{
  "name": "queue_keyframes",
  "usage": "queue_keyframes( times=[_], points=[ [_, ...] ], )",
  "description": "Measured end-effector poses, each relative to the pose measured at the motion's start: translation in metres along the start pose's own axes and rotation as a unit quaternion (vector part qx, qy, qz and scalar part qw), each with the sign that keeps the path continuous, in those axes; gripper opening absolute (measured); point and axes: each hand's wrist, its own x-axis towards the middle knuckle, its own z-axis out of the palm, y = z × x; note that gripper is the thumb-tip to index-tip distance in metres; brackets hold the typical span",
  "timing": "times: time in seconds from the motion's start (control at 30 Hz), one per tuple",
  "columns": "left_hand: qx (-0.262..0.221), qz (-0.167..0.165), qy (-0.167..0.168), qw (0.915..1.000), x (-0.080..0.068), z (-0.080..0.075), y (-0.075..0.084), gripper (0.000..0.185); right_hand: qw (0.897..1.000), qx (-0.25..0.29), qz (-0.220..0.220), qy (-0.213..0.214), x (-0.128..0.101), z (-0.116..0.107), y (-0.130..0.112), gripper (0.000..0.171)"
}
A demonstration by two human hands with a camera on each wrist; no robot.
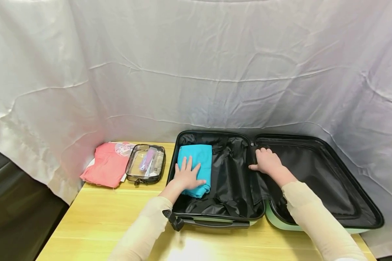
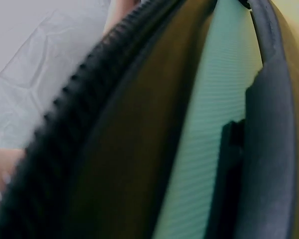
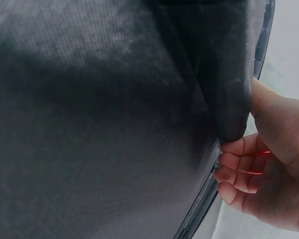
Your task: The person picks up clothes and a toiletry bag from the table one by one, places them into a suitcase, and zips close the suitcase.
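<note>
pressing flat left hand (image 1: 187, 174) on teal cloth (image 1: 196, 159), right hand (image 1: 268, 162) gripping suitcase lining (image 1: 235, 170)

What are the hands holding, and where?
The right hand grips the suitcase's black lining at its edge by the middle hinge. The left hand holds nothing; it presses flat on the folded blue cloth.

A mint hard-shell suitcase (image 1: 281, 221), ribbed plastic outside and lined with slightly shiny black cloth, lies on a smooth pale wood table (image 1: 98, 217). Inside it: matt teal cloth (image 1: 199, 156). Beside it: a glossy clear plastic pouch (image 1: 146, 164), a pink, probably cotton, garment (image 1: 106, 165), and a creased white sheet (image 1: 196, 65) behind.
</note>
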Motion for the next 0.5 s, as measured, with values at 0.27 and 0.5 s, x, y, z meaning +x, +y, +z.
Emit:
queue_keyframes(
  times=[0.27,0.5],
  points=[
    [-0.002,-0.014,-0.058,0.9982,-0.0022,-0.0011,-0.0004,0.076,1.000,-0.002,-0.003,0.004,0.0014,0.0032,0.0026,0.067],
    [-0.008,-0.020,-0.092,0.9955,-0.0041,-0.0021,-0.0007,0.077,1.000,0.002,-0.003,0.003,0.0015,0.0036,0.0015,0.067]
  ],
)
